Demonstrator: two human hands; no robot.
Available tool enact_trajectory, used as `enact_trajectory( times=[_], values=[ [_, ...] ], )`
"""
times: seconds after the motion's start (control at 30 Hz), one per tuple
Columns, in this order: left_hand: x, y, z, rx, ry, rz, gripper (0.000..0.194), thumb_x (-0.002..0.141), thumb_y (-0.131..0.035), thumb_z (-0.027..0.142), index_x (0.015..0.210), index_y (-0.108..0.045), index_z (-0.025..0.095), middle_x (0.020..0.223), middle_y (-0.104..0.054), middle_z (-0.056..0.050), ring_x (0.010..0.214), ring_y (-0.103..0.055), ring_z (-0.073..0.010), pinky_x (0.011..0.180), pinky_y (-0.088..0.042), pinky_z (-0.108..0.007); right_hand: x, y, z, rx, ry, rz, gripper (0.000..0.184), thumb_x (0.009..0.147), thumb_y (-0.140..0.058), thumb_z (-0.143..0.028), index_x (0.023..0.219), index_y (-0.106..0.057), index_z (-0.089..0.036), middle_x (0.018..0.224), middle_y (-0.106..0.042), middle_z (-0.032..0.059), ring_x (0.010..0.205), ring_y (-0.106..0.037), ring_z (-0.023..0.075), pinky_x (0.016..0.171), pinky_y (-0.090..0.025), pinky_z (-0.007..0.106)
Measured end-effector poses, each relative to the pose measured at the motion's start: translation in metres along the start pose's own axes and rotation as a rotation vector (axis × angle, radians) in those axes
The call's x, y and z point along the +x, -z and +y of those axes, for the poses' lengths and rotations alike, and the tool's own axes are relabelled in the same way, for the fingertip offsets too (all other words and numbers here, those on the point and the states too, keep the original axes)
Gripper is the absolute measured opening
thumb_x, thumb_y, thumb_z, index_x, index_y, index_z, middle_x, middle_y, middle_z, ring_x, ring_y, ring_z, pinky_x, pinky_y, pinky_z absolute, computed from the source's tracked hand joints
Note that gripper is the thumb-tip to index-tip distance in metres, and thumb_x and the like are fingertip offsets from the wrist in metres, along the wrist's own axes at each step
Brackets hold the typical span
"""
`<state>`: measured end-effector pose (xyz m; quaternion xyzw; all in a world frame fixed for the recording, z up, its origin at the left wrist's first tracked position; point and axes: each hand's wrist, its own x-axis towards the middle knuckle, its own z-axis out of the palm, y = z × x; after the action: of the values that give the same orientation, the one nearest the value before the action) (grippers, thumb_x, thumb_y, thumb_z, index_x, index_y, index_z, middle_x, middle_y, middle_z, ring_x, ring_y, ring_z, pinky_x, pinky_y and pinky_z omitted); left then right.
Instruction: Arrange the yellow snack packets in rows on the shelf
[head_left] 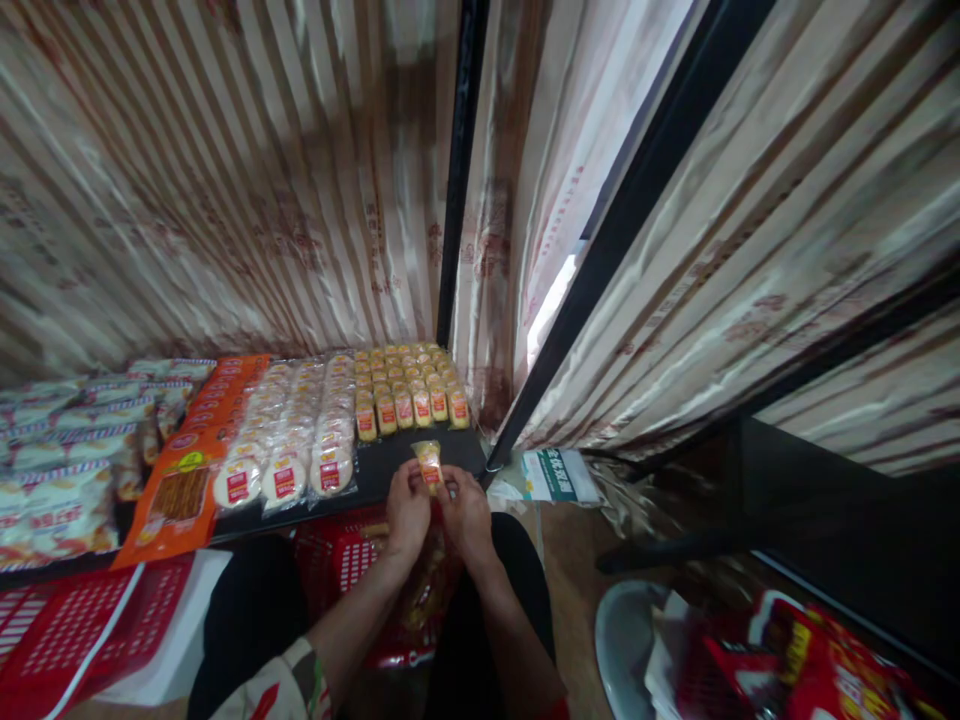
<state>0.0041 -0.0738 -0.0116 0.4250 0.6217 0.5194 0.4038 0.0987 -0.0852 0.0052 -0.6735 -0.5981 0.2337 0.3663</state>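
Note:
Between my two hands I hold one small yellow packaged snack [430, 464] with a red label, upright over the front edge of the black shelf [386, 460]. My left hand [409, 512] pinches its left side, and my right hand [466, 515] grips its lower right side. Just behind it stand several rows of matching yellow packaged snacks [405, 400]. To their left lie rows of round white wrapped crackers [285, 478] with red labels. Below my hands, a red basket [352, 565] sits between my knees, with more wrapped items partly hidden by my arms.
Orange snack packets [176, 490] and white bags [56, 505] fill the shelf's left part. Another red basket [112, 610] stands below. Black poles [600, 270] and striped curtains [337, 180] enclose the space. A metal basin [626, 625] and red packages [832, 660] lie at lower right.

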Motion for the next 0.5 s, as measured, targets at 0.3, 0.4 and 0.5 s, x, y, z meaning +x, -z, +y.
enact_trajectory(
  times=[0.3,0.4,0.5],
  values=[
    [0.008,-0.009,0.014,0.05,0.068,-0.031,0.032,0.074,-0.05,0.01,0.103,-0.06,0.017,0.101,-0.064,-0.006,0.089,-0.061,-0.0137,0.085,-0.047,-0.027,0.006,-0.015,0.012,0.112,-0.011,0.04,0.034,0.081,-0.043,-0.022,0.111,-0.06,-0.017,0.105,-0.064,0.0094,0.094,-0.061,0.0193,0.086,-0.049,0.034],
    [0.012,-0.012,0.016,0.068,0.07,-0.031,0.032,0.074,-0.05,0.009,0.104,-0.06,0.017,0.102,-0.064,-0.007,0.09,-0.061,-0.0138,0.085,-0.047,-0.027,0.011,-0.018,0.015,0.126,-0.003,0.071,0.035,0.081,-0.044,-0.022,0.112,-0.06,-0.018,0.105,-0.064,0.0093,0.094,-0.061,0.0195,0.086,-0.049,0.034],
    [0.018,-0.016,0.012,0.08,0.062,-0.012,0.031,0.075,-0.051,0.01,0.104,-0.06,0.017,0.101,-0.065,-0.007,0.09,-0.062,-0.0138,0.087,-0.047,-0.028,0.016,-0.021,0.017,0.129,-0.004,0.097,0.035,0.08,-0.045,-0.021,0.111,-0.06,-0.02,0.104,-0.064,0.0086,0.095,-0.06,0.0193,0.085,-0.05,0.034]
  ],
)
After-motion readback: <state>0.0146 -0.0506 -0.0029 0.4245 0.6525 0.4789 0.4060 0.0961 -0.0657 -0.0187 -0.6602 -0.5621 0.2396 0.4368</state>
